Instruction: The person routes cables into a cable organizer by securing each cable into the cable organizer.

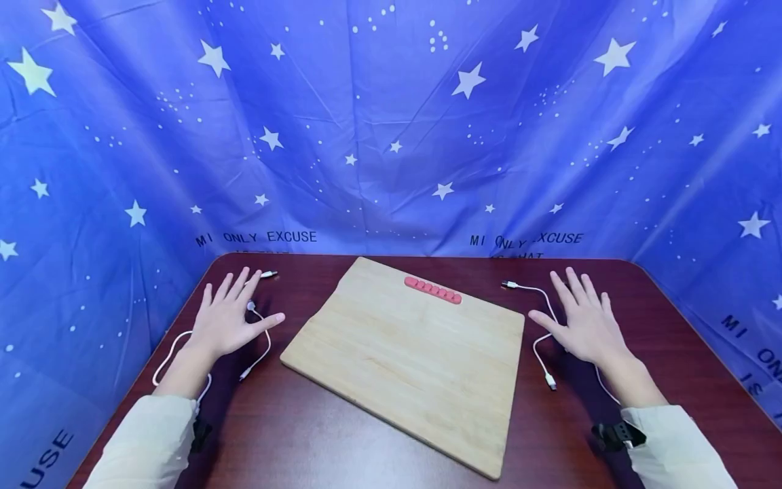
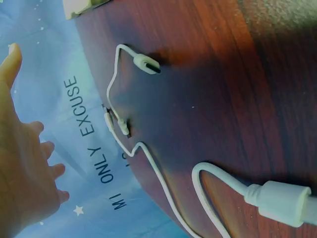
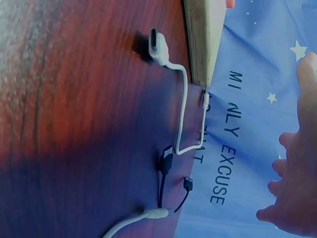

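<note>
With fingers spread, my left hand [image 1: 226,316] is held over the left side of the table and holds nothing. White charging cables lie under and around it; a slim plug [image 2: 147,63] and a larger white connector [image 2: 285,203] show in the left wrist view. My right hand [image 1: 583,322], also spread and holding nothing, is over white cables on the right. One cable end there has a white USB-C plug [image 3: 158,49]; another splits into black plugs [image 3: 166,161]. Between the hands lies a wooden board [image 1: 397,373], bearing a red notched strip [image 1: 432,290] near its far edge.
The board sits askew on a dark red-brown table [image 1: 256,435], one corner toward the front. A blue star-printed curtain [image 1: 391,102] hangs behind the table and along both sides. Black straps [image 1: 618,435] are on the wrists by the light sleeves.
</note>
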### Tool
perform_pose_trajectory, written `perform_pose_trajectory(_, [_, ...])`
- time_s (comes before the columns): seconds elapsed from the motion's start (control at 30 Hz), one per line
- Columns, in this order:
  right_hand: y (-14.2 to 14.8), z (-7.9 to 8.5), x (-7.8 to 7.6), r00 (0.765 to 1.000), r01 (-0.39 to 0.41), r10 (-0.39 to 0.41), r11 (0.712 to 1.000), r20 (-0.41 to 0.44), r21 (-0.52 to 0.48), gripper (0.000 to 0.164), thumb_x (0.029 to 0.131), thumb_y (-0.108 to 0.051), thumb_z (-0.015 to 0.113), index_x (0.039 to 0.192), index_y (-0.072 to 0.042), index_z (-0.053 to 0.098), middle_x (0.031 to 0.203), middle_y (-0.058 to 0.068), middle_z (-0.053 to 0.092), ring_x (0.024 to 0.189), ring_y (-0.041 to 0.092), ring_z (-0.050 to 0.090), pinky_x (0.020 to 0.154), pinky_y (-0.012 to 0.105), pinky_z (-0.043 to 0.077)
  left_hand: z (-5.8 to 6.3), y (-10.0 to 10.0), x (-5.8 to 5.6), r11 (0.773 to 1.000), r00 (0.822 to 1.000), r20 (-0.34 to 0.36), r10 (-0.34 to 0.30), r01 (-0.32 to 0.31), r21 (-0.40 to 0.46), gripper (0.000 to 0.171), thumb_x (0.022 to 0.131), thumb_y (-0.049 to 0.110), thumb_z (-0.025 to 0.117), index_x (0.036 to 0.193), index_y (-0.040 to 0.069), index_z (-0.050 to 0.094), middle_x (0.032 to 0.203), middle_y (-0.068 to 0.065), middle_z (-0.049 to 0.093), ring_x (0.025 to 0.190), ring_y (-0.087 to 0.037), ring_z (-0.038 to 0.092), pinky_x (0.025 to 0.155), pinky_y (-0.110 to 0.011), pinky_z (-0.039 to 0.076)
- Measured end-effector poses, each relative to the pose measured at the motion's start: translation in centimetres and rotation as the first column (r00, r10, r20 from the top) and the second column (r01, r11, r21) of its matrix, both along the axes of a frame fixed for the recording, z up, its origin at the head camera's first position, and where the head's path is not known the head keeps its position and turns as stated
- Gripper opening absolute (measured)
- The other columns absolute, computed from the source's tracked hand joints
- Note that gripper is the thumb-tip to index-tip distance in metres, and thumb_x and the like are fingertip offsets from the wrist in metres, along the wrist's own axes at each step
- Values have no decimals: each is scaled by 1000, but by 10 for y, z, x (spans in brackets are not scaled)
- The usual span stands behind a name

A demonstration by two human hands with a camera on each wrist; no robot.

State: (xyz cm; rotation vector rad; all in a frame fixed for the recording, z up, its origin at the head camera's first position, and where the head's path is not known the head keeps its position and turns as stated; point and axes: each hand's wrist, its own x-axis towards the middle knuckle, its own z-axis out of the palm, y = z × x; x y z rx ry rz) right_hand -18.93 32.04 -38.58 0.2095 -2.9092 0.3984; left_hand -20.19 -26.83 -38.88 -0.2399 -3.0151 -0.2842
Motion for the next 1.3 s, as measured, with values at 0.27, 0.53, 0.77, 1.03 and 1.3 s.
perform_pose_trajectory(0.27, [-4, -6, 0, 1000, -21, 21, 1000, 9, -5, 86, 91, -57, 52, 154, -12, 16, 159, 26, 12, 148, 47, 2, 109, 77, 9, -8, 6, -1, 1000, 1000, 21, -22, 22, -7, 98, 84, 72, 49, 155, 16, 12, 161, -19, 17, 147, -45, 15, 117, -69, 4])
perform_pose_trajectory(0.53, [-11, -12, 1, 999, -50, 50, 999, -4, 11, 86, 90, -55, 55, 153, -9, 21, 158, 27, 16, 147, 47, 6, 108, 76, 16, -12, 14, -7, 998, 997, 48, -57, 57, 2, 98, 84, 71, 50, 155, 12, 16, 161, -18, 18, 148, -43, 12, 119, -66, 1])
perform_pose_trajectory(0.77, [-16, -16, 5, 997, -76, 76, 997, 8, 15, 87, 88, -55, 58, 153, -10, 21, 157, 28, 20, 147, 47, 9, 107, 76, 19, -15, 22, -11, 996, 995, 62, -79, 81, -26, 99, 82, 71, 51, 153, 9, 20, 160, -19, 20, 149, -39, 13, 120, -65, 1])
perform_pose_trajectory(1.03, [-26, -19, 9, 994, -97, 95, 995, 51, 21, 88, 87, -58, 58, 152, -8, 24, 158, 26, 20, 147, 47, 10, 110, 74, 18, -16, 31, -12, 993, 993, 48, -109, 112, -45, 96, 81, 67, 57, 151, 8, 28, 159, -19, 24, 148, -40, 17, 119, -65, 9])
perform_pose_trajectory(1.3, [-36, -18, 10, 988, -141, 139, 989, 67, 34, 89, 86, -59, 59, 152, -8, 26, 158, 23, 22, 148, 44, 14, 112, 72, 20, -17, 42, -17, 988, 988, 52, -147, 149, -37, 95, 80, 66, 58, 151, 9, 28, 159, -19, 24, 148, -41, 15, 121, -63, 10])
